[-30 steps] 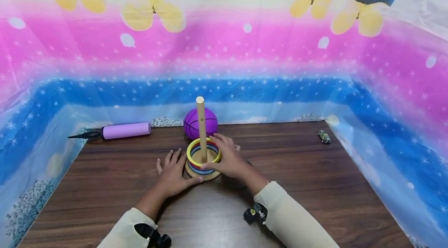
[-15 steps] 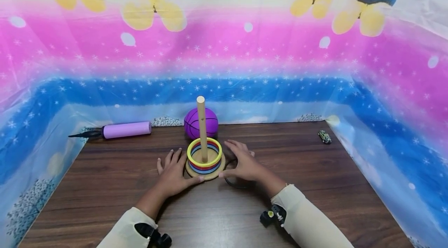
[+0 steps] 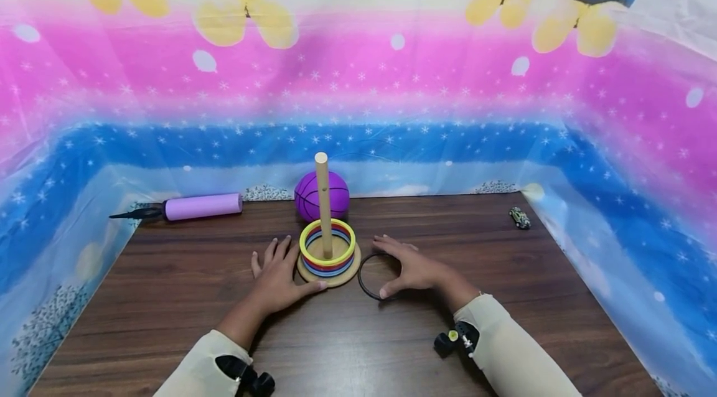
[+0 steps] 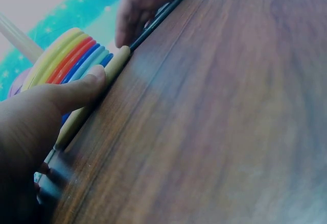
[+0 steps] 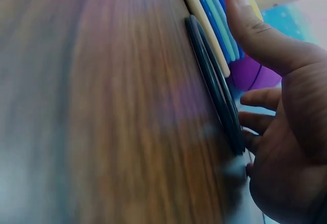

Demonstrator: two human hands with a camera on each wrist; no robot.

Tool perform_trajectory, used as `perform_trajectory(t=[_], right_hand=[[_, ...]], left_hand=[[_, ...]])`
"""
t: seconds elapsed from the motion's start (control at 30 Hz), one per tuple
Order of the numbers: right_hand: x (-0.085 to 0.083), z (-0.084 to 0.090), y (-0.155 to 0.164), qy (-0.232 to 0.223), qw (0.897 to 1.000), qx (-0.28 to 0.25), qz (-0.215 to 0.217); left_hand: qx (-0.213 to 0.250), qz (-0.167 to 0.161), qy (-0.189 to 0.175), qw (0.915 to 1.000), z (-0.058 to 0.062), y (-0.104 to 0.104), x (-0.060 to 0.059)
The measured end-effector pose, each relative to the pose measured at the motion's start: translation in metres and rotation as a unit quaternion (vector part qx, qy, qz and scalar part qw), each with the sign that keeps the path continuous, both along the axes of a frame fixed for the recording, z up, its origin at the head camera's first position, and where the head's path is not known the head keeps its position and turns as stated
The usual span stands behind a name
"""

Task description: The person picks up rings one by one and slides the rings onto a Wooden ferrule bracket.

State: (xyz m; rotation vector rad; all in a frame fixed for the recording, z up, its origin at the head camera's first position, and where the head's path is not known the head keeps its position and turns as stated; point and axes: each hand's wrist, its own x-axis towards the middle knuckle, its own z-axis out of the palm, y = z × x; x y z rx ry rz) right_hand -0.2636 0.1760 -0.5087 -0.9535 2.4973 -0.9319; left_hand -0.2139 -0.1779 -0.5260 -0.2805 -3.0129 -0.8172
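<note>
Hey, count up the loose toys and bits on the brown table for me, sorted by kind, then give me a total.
Ring stacker with peg: 1
Black ring lying flat beside it: 1
Purple ball: 1
Purple pump: 1
Small toy car: 1
Total: 5

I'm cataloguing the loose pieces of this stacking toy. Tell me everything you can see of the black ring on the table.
The black ring is a thin, dark, smooth hoop, plastic by its look, lying flat on the wooden table just right of the peg stand's round base. The right hand lies over its right side, fingers spread, fingertips touching it. The ring lies close against the base; actual contact cannot be told.
</note>
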Motion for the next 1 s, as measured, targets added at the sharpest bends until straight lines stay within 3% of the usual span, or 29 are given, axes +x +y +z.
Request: perform_trajectory(t=[0.17, 0.37, 0.53, 1.0], right_hand=[[0.002, 0.005, 0.010, -0.028, 1.000, 0.003, 0.006], [-0.001, 0.005, 0.016, -0.059, 0.998, 0.012, 0.019], [-0.002, 0.002, 0.020, -0.054, 0.998, 0.014, 0.036], [-0.003, 0.002, 0.023, -0.047, 0.998, -0.013, 0.031]], left_hand=[[0.008, -0.001, 0.016, 0.9998, -0.001, 0.000, 0.000], [0.003, 0.000, 0.006, 1.0000, 0.001, 0.000, 0.001], [-0.001, 0.000, 0.002, 1.0000, 0.000, 0.000, 0.001], [0.001, -0.003, 0.004, 1.0000, 0.002, 0.000, 0.001]])
